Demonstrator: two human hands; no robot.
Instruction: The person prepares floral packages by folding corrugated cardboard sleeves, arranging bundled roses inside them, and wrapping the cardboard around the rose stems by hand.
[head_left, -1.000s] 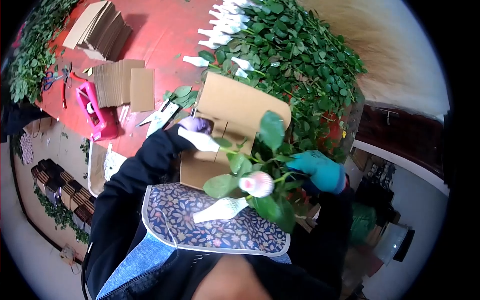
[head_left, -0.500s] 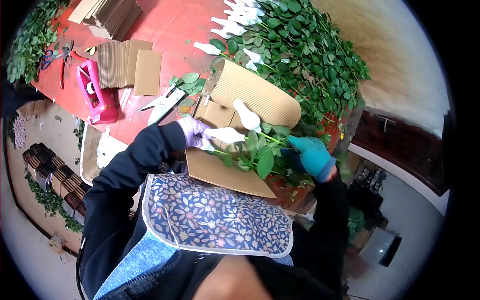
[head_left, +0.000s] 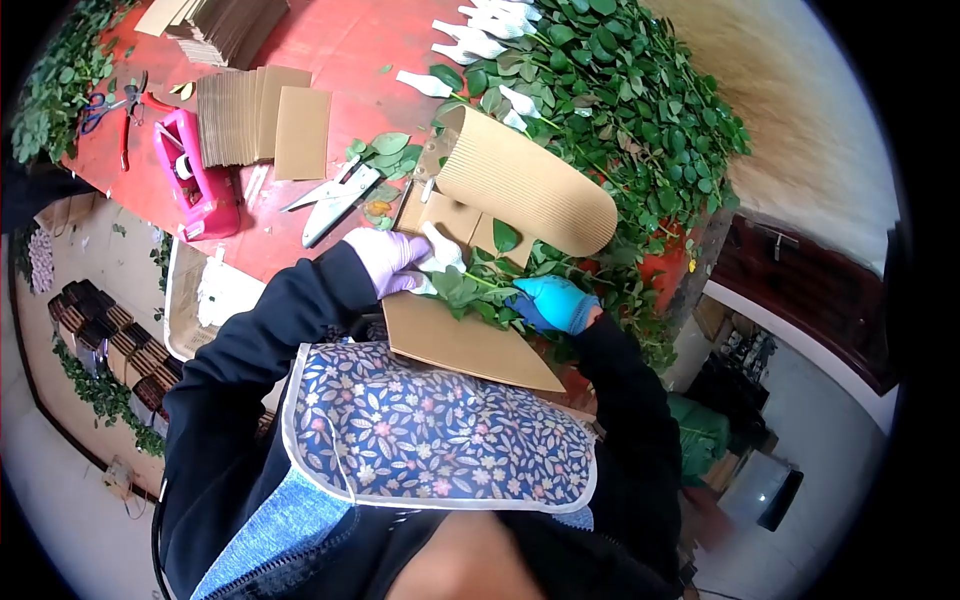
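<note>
My left hand (head_left: 388, 262), in a light purple glove, is closed at the heads of a few leafy flower stems. Its fingertips press against a white-wrapped flower head (head_left: 441, 250). My right hand (head_left: 553, 302), gloved in teal and blue, closes round the leafy stems (head_left: 478, 287) further along; its fingertips are partly hidden by leaves. Under the stems lies a flat brown cardboard sheet (head_left: 465, 345), its near edge by my apron. Behind them, a ribbed cardboard piece (head_left: 530, 182) curls upward.
A pink tape dispenser (head_left: 200, 185), a stapler (head_left: 340, 205), red-handled pliers (head_left: 126, 140) and cardboard stacks (head_left: 235, 118) occupy the red table (head_left: 360, 50). Wrapped flowers with dense foliage (head_left: 640, 130) fill the far right. A crate (head_left: 183, 310) stands left, below table level.
My right hand has moved left along the stems, toward my left hand. The white-wrapped head that lay across the curled cardboard has come down beside my left hand.
</note>
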